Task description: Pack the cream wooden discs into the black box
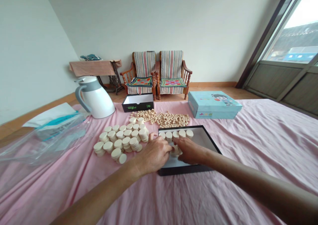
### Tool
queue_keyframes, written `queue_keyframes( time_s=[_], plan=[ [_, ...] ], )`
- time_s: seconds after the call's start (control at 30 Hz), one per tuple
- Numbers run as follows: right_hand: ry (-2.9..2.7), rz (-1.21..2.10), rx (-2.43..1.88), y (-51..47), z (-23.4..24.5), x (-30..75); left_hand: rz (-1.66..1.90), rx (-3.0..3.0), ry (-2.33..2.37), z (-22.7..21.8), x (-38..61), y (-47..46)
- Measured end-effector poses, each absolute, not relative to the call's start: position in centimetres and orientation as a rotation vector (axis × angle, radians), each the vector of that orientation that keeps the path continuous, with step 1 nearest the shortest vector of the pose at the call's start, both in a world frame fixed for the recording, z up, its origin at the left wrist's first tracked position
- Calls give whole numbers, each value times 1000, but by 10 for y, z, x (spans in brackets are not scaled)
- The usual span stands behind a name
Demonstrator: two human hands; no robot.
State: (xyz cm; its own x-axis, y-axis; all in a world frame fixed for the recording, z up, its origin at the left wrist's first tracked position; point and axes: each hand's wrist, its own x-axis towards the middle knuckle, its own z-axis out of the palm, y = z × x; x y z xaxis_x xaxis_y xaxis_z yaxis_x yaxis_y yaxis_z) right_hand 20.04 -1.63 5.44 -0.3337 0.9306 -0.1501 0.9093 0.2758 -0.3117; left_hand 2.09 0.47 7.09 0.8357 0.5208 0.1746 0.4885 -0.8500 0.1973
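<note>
A shallow black tray [211, 145] with a pale floor lies on the pink cloth in front of me. A row of round wooden discs [176, 134] stands along its far edge. My left hand [152, 154] and my right hand [190, 151] meet over the tray's left part, fingers closed on a small stack of discs [175, 150] between them. Left of the tray sit several stacks of the same discs [121, 140]. Behind the tray lies a heap of small wooden beads [164, 118].
A white jug [95, 98] stands at the back left, a small black box [137, 103] beside it, a light blue box [213, 105] at the back right. Clear plastic bags [42, 137] lie at the left. Two wooden armchairs [156, 73] and a side table stand by the wall.
</note>
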Motion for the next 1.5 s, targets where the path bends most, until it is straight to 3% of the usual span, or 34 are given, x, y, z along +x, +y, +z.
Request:
queue_keyframes(
  time_s=[0.27,0.5,0.6,0.97,1.5],
  plan=[
    [-2351,513,-1844,-15,58,184,444,2796,847,70,21,7],
    [-2275,503,-1849,-10,54,167,1234,2384,1036,55,6,3],
    [-2264,509,-1833,-9,52,164,1399,2164,1141,43,0,-6],
    [-2222,473,-1764,-12,50,179,1122,1754,1134,17,4,-17],
    [-2341,517,-1796,-16,52,176,1129,1688,1130,9,2,-9]
  ],
)
